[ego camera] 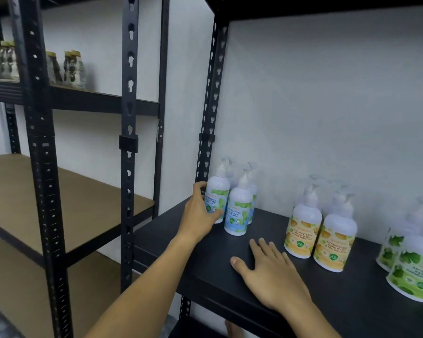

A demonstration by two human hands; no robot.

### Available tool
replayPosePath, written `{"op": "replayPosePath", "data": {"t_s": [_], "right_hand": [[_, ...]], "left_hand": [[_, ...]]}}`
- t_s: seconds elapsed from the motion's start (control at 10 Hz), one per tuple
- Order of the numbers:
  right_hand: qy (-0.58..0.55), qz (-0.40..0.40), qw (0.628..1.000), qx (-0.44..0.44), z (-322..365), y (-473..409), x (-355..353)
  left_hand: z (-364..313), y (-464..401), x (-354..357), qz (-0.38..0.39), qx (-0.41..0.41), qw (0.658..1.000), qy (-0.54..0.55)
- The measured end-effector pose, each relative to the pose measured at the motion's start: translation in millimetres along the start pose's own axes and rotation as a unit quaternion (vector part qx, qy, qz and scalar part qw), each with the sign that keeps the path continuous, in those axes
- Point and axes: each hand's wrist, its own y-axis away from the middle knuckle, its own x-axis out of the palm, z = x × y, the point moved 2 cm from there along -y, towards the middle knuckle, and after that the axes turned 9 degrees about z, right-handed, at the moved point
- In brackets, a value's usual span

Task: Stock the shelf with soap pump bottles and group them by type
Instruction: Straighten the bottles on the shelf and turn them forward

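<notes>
Your left hand (pixel 200 211) grips the blue-label mint bottle (pixel 216 193) at the left end of the black shelf (pixel 205 259), thumb over its shoulder and fingers wrapped round the lower label. Your right hand (pixel 271 272) lies flat on the shelf with fingers straight, holding nothing.

The main risk sits right beside your grip. A second mint bottle (pixel 239 211) stands touching or nearly touching the one you hold, on its right and slightly nearer you, with at least two more crowded behind. Twist or slide the held bottle sideways and you will likely knock that neighbour — these bottles are tall with narrow pump tops, so a nudge high up could tip one into the rest. Letting go before the base is flat would do the same.

To the left of your grip the black upright post (pixel 206 142) stands close, so there is little room to swing that way. Well to the right of your resting hand stand two orange-label bottles (pixel 320 232), and beyond them the green-label bottles (pixel 410 262) at the shelf's right end — a careless sweep of that hand could reach the orange pair. On a neighbouring rack to the far left, some blurred jars (pixel 69 67) stand.
</notes>
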Motion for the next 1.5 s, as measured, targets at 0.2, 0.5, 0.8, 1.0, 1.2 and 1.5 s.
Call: {"op": "replayPosePath", "data": {"t_s": [0.2,0.5,0.8,1.0,1.2,1.5], "right_hand": [[0.000,-0.002,1.000,0.001,0.8,1.2,-0.7],[0.001,0.003,1.000,0.001,2.1,2.8,-2.1],[-0.002,0.004,1.000,-0.001,1.0,3.7,-2.0],[-0.001,0.003,1.000,0.000,1.3,2.8,-1.9],[0.001,0.004,1.000,-0.001,1.7,2.6,-1.9],[0.001,-0.003,1.000,0.001,1.3,2.3,-2.3]], "left_hand": [[4.0,-2.6,3.4,0.014,-0.007,1.000,-0.008],[8.4,-4.8,7.4,0.035,-0.018,0.999,-0.009],[6.5,-0.1,6.4,0.045,-0.025,0.998,-0.023],[7.1,-0.9,8.0,0.040,-0.027,0.998,-0.026],[7.7,-2.6,7.1,0.036,-0.025,0.999,-0.030],[6.1,2.2,5.8,0.032,-0.036,0.999,-0.010]]}}
